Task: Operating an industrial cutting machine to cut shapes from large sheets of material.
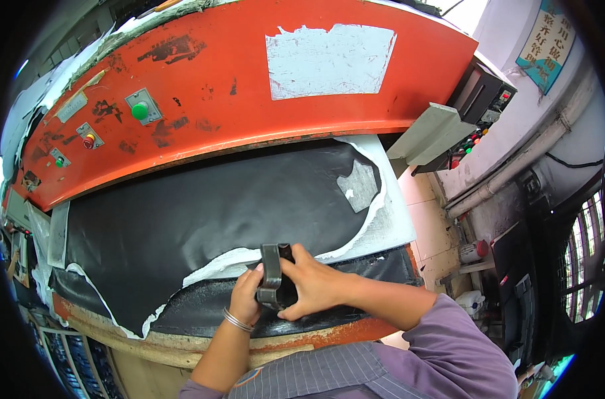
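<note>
Both my hands hold a dark metal cutting die (pixel 270 268), tipped up on edge above the near side of the work bed. My left hand (pixel 246 300) grips its left side, with a metal bangle at the wrist. My right hand (pixel 315 282) is closed round its right side, thumb low and fingers near the top. Whatever lies inside the die is dark and hard to make out. Beyond my hands a large black hide (pixel 202 199) with a ragged white edge lies over a pale board (pixel 399 223). A grey-white patch (pixel 361 188) shows at its right end.
An orange press beam (pixel 216 73) spans the far side, with a green button (pixel 140 110) and a red knob (pixel 88 141). At the right stand a metal bracket (pixel 434 136) and a control box (pixel 486 93). The bed's worn wooden edge (pixel 163 351) runs before me.
</note>
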Demonstrator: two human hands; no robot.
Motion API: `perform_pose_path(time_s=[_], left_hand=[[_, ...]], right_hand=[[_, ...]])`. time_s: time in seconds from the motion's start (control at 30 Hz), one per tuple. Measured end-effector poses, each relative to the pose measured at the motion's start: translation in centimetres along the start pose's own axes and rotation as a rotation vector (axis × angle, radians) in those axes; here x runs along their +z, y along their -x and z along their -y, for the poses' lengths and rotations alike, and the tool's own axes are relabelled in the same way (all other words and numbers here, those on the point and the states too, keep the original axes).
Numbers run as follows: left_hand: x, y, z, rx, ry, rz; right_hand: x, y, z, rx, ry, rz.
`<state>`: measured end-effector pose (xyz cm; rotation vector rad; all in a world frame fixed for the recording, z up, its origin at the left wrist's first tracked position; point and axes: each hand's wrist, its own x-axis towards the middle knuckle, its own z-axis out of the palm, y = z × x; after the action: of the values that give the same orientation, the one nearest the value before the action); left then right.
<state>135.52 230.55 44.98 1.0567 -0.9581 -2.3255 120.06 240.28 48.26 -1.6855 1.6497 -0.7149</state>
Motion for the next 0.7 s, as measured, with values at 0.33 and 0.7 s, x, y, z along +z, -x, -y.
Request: perform_pose_path(time_s=[0.33,0.7], left_hand=[[-6.6,1.7,0.6,0.295,0.111,-0.403],[-8.7,2.4,-9.1,0.634,-1.244,-0.517]], right_hand=[[-2.4,1.1,0.9,0.167,0.022,0.190],[-10.8,-7.5,-6.8,0.715,0.313,-0.153]])
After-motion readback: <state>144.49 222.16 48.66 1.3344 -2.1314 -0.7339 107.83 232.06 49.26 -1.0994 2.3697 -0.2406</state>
